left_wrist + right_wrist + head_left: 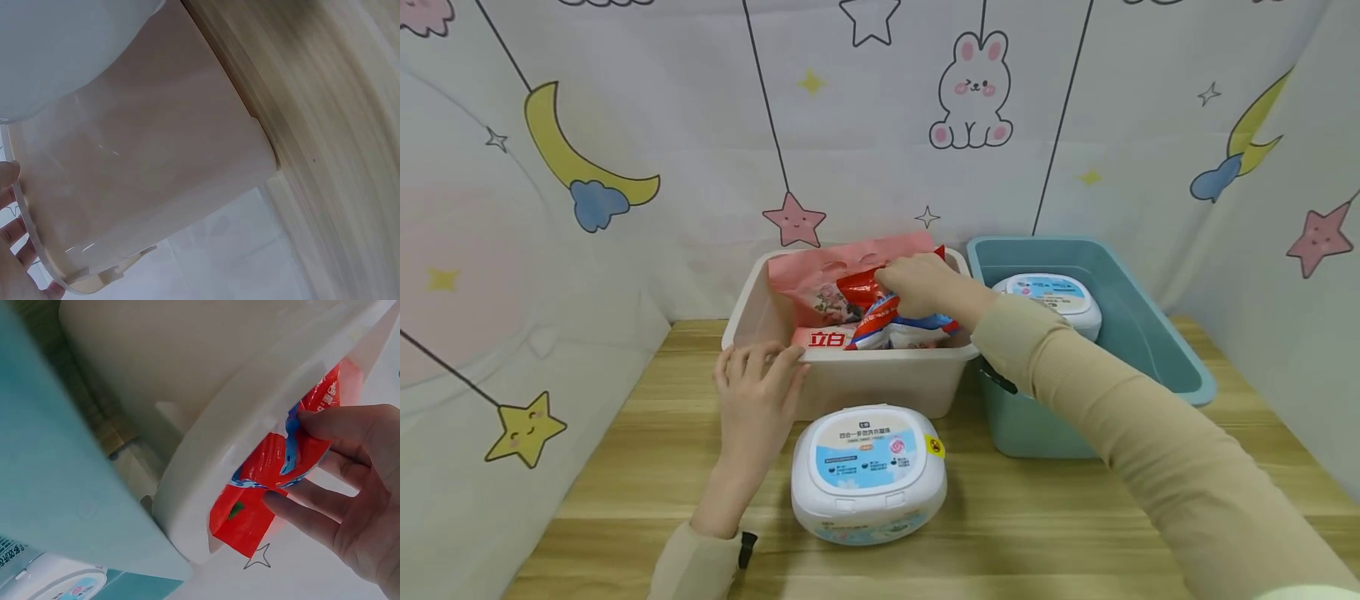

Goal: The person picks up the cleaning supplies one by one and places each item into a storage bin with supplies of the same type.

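My right hand (925,285) reaches into the cream bin (880,383) and pinches a shiny red-and-blue plastic bag (269,459) between thumb and fingers. In the right wrist view the bag bunches up at the bin's rim, its lower part hidden. My left hand (758,400) grips the front left corner of the same bin, fingers (12,231) hooked over the rim. A pink bag (808,287) with printed flowers and handle holes stands behind the red-and-blue one inside the bin. Just in front sits a white lidded tub (868,475) with a blue label.
To the right, a teal bin (1037,425) stands against the cream one and has another white tub (1078,321) inside. Both bins rest on a wood-grain table (625,500). A white cloth backdrop (700,100) with cartoon prints hangs behind and along the sides.
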`<state>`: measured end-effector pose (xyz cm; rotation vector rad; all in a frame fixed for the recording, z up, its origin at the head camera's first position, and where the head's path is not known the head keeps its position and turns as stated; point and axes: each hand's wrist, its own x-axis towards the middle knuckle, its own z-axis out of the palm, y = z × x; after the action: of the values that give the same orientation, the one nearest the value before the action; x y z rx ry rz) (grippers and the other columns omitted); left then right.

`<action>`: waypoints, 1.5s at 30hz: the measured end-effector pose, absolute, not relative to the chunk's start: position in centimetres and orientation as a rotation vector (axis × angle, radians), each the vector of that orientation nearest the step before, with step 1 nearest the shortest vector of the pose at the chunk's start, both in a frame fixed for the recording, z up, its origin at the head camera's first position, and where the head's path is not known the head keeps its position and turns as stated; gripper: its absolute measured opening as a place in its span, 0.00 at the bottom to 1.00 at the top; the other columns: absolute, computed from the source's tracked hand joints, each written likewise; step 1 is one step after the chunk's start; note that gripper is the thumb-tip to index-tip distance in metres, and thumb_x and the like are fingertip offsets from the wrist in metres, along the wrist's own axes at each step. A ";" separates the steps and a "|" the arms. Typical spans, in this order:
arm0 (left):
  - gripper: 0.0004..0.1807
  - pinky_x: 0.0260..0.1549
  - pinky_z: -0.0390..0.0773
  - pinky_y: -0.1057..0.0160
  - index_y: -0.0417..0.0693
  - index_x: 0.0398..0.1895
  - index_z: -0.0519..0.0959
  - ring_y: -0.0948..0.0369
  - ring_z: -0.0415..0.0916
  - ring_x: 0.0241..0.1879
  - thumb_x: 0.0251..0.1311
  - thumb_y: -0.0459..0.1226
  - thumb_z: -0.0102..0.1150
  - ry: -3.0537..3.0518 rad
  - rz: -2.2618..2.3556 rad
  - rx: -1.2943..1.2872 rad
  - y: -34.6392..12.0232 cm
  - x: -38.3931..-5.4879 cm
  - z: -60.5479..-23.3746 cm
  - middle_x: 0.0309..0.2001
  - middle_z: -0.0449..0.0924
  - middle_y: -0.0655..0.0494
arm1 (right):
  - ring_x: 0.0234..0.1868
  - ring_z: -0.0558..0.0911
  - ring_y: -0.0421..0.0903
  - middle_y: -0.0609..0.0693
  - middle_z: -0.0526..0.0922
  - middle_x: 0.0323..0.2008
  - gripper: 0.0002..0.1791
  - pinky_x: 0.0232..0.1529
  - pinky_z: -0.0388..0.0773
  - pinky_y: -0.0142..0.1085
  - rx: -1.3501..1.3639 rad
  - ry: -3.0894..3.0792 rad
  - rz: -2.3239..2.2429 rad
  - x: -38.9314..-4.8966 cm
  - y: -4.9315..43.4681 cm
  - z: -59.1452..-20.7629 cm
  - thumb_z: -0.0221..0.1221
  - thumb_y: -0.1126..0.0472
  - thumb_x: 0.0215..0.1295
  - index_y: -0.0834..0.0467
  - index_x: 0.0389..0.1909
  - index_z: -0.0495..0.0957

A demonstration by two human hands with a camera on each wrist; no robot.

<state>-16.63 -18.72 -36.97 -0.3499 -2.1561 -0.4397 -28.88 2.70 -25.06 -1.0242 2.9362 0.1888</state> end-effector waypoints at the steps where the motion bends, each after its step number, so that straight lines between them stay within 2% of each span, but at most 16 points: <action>1: 0.12 0.60 0.57 0.36 0.48 0.43 0.81 0.46 0.69 0.47 0.56 0.38 0.66 -2.159 -0.435 -0.350 -18.7 -16.6 -36.9 0.42 0.76 0.46 | 0.47 0.78 0.48 0.50 0.83 0.46 0.15 0.51 0.76 0.42 -1.023 2.932 0.202 -28.9 2.6 -25.1 0.63 0.59 0.58 0.53 0.47 0.77; 18: 0.11 0.60 0.57 0.36 0.49 0.44 0.80 0.46 0.69 0.48 0.60 0.39 0.63 -2.164 -0.450 -0.360 -18.7 -16.5 -36.8 0.42 0.76 0.45 | 0.40 0.76 0.46 0.48 0.83 0.42 0.11 0.47 0.78 0.37 -0.961 2.820 0.286 -29.3 2.3 -25.5 0.64 0.57 0.59 0.52 0.43 0.79; 40: 0.11 0.60 0.58 0.36 0.49 0.44 0.80 0.46 0.69 0.48 0.59 0.39 0.63 -2.162 -0.428 -0.357 -18.8 -16.6 -36.9 0.42 0.76 0.45 | 0.47 0.75 0.47 0.48 0.79 0.45 0.11 0.57 0.77 0.43 -0.852 2.643 0.245 -29.1 2.0 -25.7 0.64 0.59 0.59 0.49 0.43 0.77; 45: 0.11 0.60 0.58 0.36 0.49 0.44 0.80 0.46 0.69 0.48 0.59 0.39 0.64 -2.157 -0.427 -0.358 -18.8 -16.7 -37.0 0.42 0.76 0.45 | 0.48 0.74 0.47 0.47 0.78 0.45 0.15 0.54 0.78 0.42 -0.785 2.586 0.229 -28.9 1.8 -25.7 0.65 0.60 0.59 0.49 0.46 0.75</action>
<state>-16.68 -18.85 -37.04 -0.3585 -2.1567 -0.4271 -28.90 1.76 -25.71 -0.7854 2.5857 0.2293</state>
